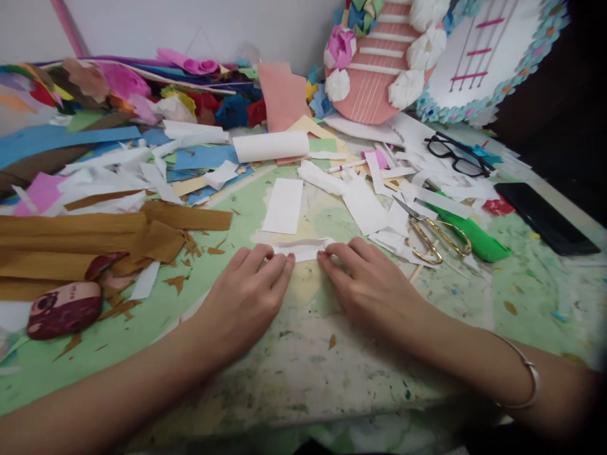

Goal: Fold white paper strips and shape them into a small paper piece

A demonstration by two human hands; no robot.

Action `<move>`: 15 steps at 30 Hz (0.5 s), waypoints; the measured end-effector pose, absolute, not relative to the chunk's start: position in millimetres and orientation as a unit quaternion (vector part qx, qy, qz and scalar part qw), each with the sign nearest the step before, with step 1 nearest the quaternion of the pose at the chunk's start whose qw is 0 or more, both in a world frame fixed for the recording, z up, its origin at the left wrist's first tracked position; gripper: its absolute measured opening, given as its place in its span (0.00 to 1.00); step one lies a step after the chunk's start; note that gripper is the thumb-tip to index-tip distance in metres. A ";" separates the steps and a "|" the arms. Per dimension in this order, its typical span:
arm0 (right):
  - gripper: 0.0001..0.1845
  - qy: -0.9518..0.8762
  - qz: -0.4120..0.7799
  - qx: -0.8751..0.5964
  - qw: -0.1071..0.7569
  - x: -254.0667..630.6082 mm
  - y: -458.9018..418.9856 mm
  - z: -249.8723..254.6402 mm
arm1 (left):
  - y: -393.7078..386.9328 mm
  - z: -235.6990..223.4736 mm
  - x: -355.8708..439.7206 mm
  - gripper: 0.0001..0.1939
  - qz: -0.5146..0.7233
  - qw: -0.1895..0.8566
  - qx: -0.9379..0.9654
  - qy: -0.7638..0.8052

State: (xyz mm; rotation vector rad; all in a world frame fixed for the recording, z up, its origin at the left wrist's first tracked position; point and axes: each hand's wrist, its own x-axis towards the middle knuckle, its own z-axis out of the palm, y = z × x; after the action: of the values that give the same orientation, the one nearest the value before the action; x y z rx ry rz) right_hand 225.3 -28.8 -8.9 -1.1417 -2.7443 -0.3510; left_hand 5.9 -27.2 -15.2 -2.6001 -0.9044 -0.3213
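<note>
A narrow strip of white paper (pixel 303 248) lies across the table between my hands, its far edge curled up. My left hand (pixel 256 284) pinches the strip's left end, thumb and fingers closed. At the right end, my right hand (pixel 360 278) has its fingertips closed on the same strip. Just beyond it a flat white paper rectangle (pixel 283 205) rests on the green-stained tabletop (pixel 303 354). Gold-handled scissors (pixel 429 235) lie to the right of my right hand, blades partly apart.
Brown crepe paper (pixel 71 249) and a dark red rounded object (pixel 65 309) lie left. A white paper roll (pixel 271 146), paper scraps, black glasses (pixel 458 155), a green piece (pixel 474 237) and a black phone (pixel 545 218) sit farther back. A pink decorated board (pixel 379 82) stands behind.
</note>
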 end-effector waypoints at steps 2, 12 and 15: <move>0.16 -0.910 -0.119 -0.390 0.077 225.0 -28.7 -6.1 | -29.0 -12.8 6.4 0.16 -0.118 0.207 -0.918 -0.317; 0.16 -0.912 -0.103 -0.370 0.144 233.4 -21.0 -13.7 | -26.9 -12.6 0.0 0.13 -0.141 0.186 -0.909 -0.346; 0.14 -0.918 -0.066 -0.351 0.171 237.3 -15.0 -16.1 | -20.9 -15.3 -6.1 0.14 -0.154 0.156 -0.921 -0.321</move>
State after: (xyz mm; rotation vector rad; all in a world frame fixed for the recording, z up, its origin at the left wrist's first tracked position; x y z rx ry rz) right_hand 237.3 -15.0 -16.1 -0.9981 -2.6076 -0.1868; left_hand -6.1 -20.9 -15.3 -2.6376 -0.9185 -0.4399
